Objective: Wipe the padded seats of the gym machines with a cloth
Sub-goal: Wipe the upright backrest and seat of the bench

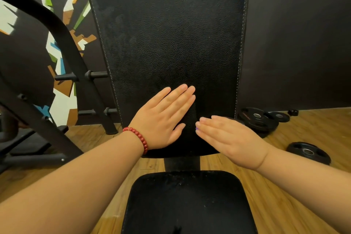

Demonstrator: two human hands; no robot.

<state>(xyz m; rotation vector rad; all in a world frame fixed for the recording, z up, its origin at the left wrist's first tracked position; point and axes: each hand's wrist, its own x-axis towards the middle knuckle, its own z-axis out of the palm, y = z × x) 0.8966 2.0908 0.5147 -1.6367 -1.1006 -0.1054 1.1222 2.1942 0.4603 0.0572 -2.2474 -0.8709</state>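
Observation:
A black padded backrest with white stitching rises in front of me, and the black seat pad lies below it with pale specks on its surface. My left hand, wearing a red bead bracelet, lies flat on the lower backrest with fingers straight. A dark cloth, hard to tell from the pad, sits under its fingers. My right hand is flat too, slightly blurred, with its fingertips at the cloth's right edge. Neither hand curls around anything.
A black steel machine frame with pegs stands to the left, before a painted wall. Black weight plates lie on the wooden floor to the right. A bench post joins backrest and seat.

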